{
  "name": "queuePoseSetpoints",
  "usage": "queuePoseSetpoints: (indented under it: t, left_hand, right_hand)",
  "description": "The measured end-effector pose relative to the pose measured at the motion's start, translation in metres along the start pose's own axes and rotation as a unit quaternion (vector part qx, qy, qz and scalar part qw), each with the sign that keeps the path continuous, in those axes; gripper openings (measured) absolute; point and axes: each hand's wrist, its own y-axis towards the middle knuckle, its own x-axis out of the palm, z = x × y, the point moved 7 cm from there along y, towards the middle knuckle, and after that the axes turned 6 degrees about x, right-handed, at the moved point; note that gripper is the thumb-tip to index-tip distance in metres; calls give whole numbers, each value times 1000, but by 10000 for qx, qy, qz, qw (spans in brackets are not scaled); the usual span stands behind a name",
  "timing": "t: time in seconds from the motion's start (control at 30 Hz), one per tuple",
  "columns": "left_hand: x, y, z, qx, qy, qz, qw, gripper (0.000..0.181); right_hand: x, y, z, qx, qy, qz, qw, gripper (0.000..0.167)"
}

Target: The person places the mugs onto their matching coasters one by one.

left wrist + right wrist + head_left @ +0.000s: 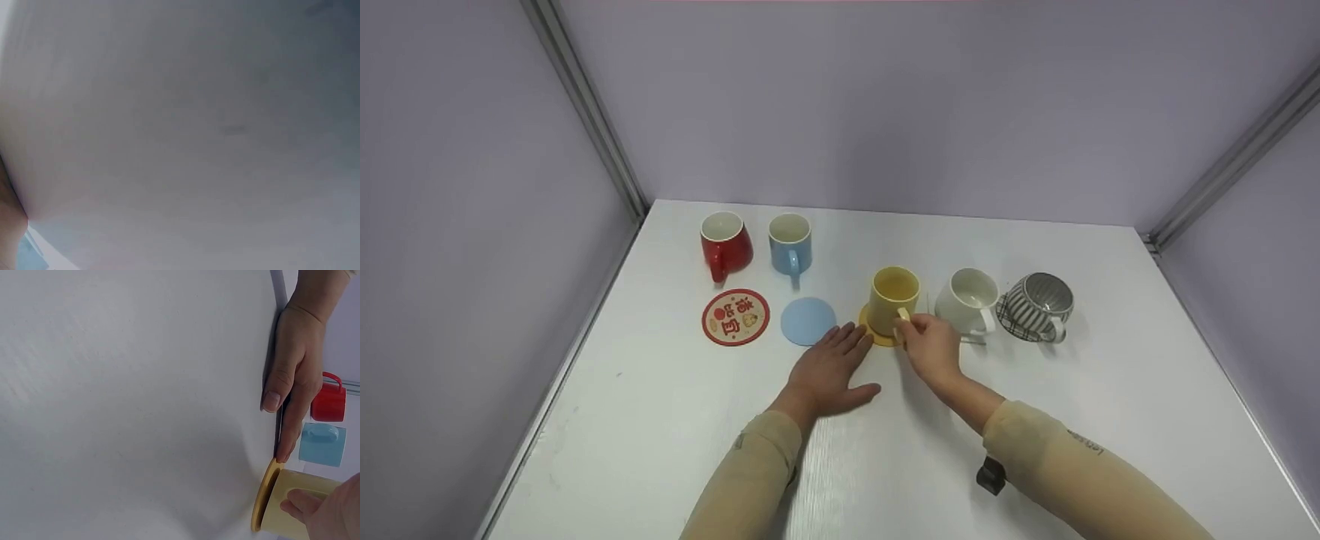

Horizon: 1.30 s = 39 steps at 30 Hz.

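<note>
Right hand (931, 349) pinches the yellow mug (885, 307) by its handle (904, 313), left hand (826, 373) flat beside the coaster (264, 494); seating looks nearly done, full contact unclear, release probably next.

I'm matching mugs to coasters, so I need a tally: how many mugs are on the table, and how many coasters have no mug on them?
Mugs: 5 (red mug, light blue mug, yellow mug, white mug, striped mug)
Coasters without a mug: 2 (red patterned coaster, light blue coaster)
Total: 7
</note>
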Motion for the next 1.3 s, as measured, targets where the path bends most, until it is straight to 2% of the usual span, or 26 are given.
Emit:
queuePoseSetpoints:
  t: [0.33, 0.6, 0.93, 1.3]
  left_hand:
    - [-3, -2, 2, 16, -63, 64, 10000, 90]
    - [-4, -2, 2, -17, -58, -2, 10000, 90]
    - [-3, -1, 1, 9, -101, 40, 9999, 90]
    - [-1, -1, 1, 35, -41, 28, 10000, 91]
  right_hand:
    - [0, 0, 2, 29, -5, 18, 10000, 25]
    - [1, -1, 3, 35, 109, 1, 9999, 23]
    - [2, -3, 5, -7, 91, 5, 10000, 24]
    - [2, -5, 8, 126, 7, -36, 9999, 25]
